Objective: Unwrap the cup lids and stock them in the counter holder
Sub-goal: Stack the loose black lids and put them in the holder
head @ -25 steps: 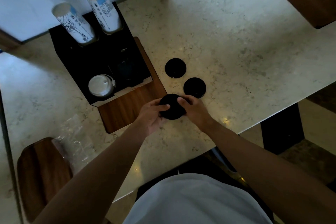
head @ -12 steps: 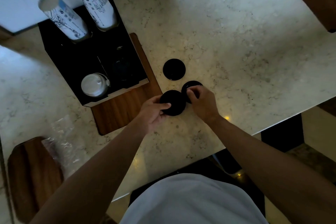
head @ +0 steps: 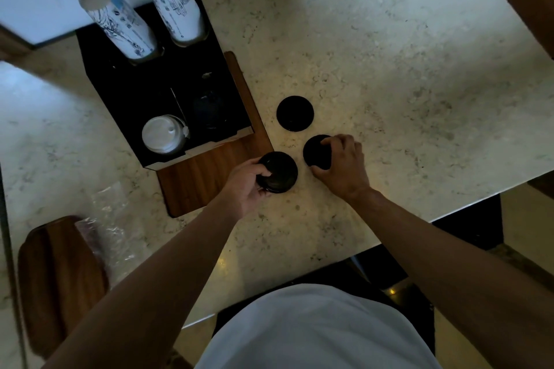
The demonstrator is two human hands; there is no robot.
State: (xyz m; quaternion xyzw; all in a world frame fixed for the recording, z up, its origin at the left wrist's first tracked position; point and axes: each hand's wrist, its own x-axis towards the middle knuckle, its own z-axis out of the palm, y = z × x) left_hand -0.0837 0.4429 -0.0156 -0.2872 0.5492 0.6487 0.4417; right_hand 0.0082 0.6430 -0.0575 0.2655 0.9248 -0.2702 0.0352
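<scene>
Three black cup lids lie on the marble counter. My left hand grips the nearest black lid by its left edge, beside the wooden board. My right hand curls over the second black lid, fingers on its far rim and thumb at its near rim. The third black lid lies untouched further back. The black counter holder stands to the left; its front left slot holds white lids, and dark lids sit dimly in the slot beside them.
Two stacks of printed paper cups rise from the holder's back slots. A wooden board lies under the holder. Crumpled clear plastic wrap lies at the left near a wooden chair seat. The counter's front edge runs just before my body.
My right hand let go of the nearest lid and moved right onto the second lid. My left hand kept hold of the nearest lid.
</scene>
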